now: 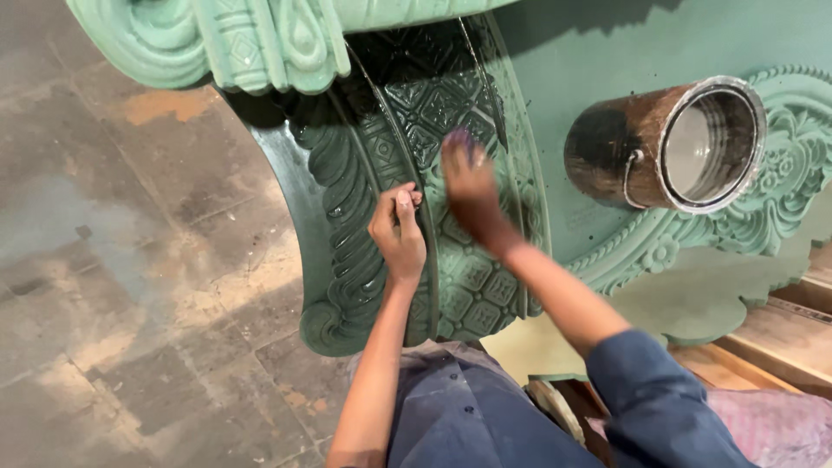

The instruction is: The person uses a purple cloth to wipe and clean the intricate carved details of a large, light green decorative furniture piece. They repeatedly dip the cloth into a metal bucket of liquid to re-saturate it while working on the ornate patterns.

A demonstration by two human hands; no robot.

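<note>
Motion-blurred right hand [468,186]; carved panel [607,52] cut off above.

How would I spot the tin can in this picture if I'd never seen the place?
Start at the big green carved panel that fills the upper right. The tin can rests on its flat part, right of the person's right hand. It is the only round, brown-stained metal thing there, its open mouth silver-rimmed.

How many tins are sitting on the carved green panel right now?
1. A rusty brown tin with a wire handle stands on the pale green panel, right of the right hand. Others may lie outside the frame.
</note>
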